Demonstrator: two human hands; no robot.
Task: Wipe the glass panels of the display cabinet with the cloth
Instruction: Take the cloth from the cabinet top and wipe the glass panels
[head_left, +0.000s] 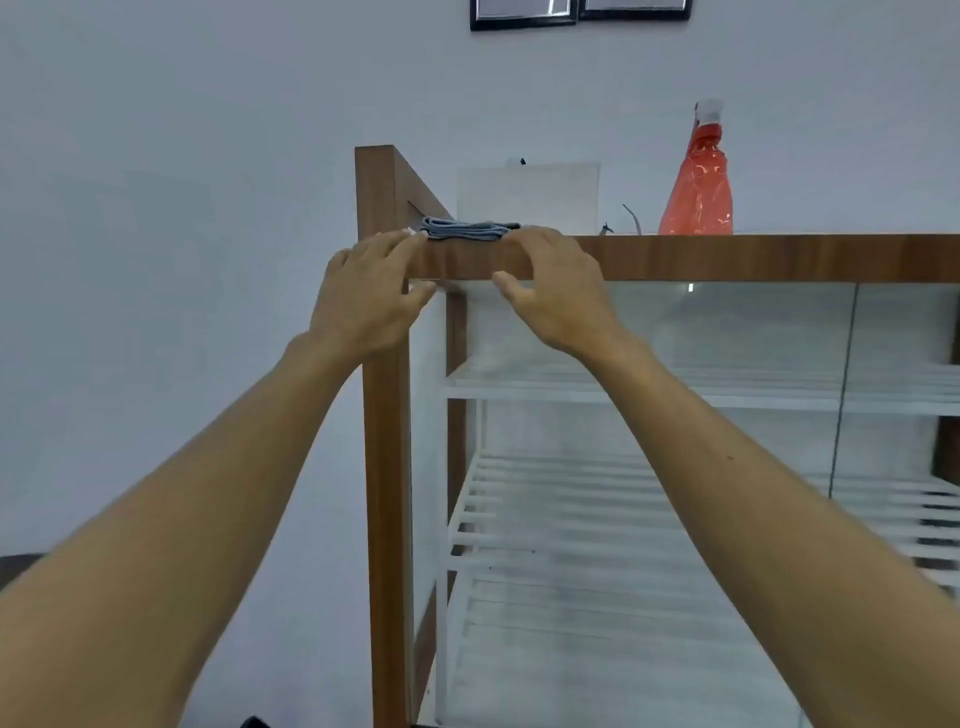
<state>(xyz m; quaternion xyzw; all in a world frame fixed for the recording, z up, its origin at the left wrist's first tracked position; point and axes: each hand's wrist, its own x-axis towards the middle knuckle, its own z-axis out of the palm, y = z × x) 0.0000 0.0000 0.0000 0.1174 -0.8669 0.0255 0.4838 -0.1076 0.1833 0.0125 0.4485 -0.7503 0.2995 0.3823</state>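
Note:
A folded grey-blue cloth (467, 229) lies on top of the wooden display cabinet (753, 257), at its front left corner. My left hand (371, 296) is raised to the cabinet's top edge, fingers spread, fingertips touching the cloth's left end. My right hand (550, 291) reaches to the cloth's right end, fingers over the top edge and thumb below it. Neither hand has closed on the cloth. Below the wooden edge, the front glass panel (727, 467) shows white slatted shelves behind it.
A red spray bottle (698, 187) with a white cap stands on the cabinet top to the right. A white board (527, 195) leans against the wall behind the cloth. Two dark picture frames (576, 13) hang above. A plain grey wall fills the left.

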